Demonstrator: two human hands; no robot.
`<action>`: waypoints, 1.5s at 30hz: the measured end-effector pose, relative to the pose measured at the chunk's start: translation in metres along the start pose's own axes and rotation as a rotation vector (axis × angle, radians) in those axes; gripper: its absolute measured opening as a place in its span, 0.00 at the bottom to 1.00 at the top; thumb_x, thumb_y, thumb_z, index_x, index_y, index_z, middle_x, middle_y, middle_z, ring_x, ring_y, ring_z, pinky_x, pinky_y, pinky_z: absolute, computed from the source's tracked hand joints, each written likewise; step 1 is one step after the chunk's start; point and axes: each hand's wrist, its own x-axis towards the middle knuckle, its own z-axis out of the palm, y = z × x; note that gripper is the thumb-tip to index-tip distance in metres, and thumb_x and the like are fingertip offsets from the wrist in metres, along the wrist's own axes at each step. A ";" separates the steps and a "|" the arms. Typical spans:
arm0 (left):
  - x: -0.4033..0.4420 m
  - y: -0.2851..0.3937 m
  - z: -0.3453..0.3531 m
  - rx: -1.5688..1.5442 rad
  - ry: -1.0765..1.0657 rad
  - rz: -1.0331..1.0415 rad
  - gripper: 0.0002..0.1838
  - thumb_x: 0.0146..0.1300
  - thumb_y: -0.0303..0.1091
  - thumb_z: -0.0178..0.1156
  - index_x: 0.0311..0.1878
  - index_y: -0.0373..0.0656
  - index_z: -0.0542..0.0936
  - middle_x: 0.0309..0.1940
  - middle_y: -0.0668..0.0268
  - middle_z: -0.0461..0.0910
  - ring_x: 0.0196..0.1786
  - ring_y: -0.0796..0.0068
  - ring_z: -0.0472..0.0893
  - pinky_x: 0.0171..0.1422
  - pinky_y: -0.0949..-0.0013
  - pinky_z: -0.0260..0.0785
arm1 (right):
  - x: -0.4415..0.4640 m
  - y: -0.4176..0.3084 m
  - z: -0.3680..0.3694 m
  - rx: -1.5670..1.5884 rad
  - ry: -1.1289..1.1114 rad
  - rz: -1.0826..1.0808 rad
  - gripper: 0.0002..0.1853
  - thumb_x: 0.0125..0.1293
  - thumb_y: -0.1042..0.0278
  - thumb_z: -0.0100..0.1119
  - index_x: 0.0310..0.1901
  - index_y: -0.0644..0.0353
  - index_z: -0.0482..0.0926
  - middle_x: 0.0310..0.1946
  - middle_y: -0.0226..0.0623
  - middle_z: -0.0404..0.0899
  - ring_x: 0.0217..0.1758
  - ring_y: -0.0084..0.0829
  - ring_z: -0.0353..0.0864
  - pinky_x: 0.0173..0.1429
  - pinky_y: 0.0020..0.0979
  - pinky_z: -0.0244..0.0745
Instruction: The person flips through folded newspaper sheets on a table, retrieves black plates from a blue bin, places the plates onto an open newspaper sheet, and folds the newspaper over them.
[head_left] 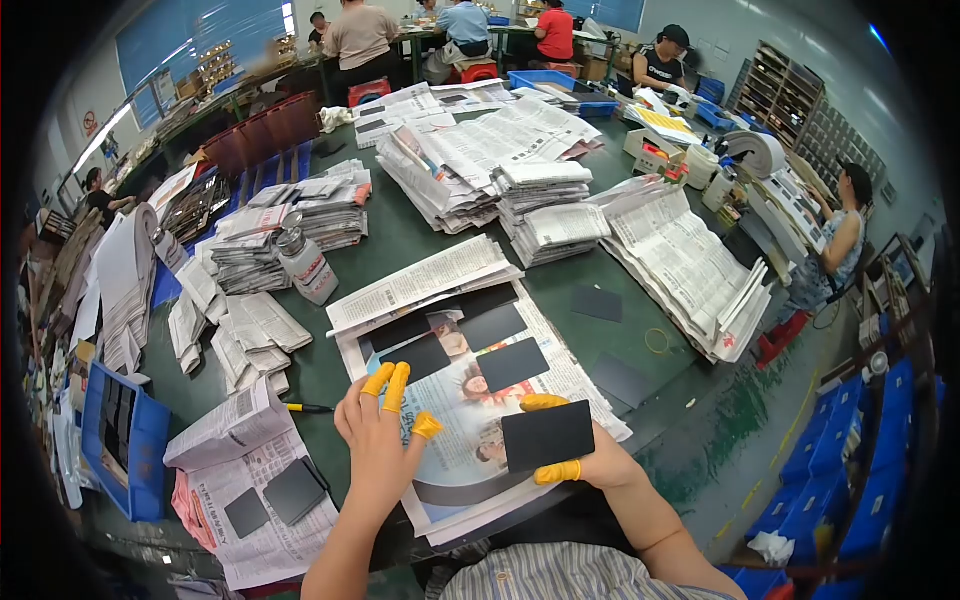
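My right hand, with yellow finger covers, holds a dark rectangular plate between thumb and fingers above the newspaper. My left hand, also in yellow finger covers, has its fingers apart over the newspaper sheet, fingertips by a dark plate lying there. Another dark plate lies further right on the sheet, and several more are near its folded top edge. Whether the left fingertips touch the plate I cannot tell.
Folded newspaper stacks stand at the back. A bottle is beside the left stacks. Dark plates lie on newspaper at lower left, near a blue tray and a pen. Other people sit at surrounding benches.
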 end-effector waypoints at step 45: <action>-0.008 -0.019 0.034 -0.232 0.075 -0.060 0.34 0.49 0.36 0.65 0.56 0.28 0.65 0.53 0.46 0.65 0.59 0.49 0.63 0.63 0.53 0.57 | 0.157 -0.023 0.087 -1.269 -0.397 -0.677 0.21 0.58 0.67 0.60 0.54 0.60 0.72 0.52 0.43 0.71 0.54 0.46 0.67 0.60 0.39 0.63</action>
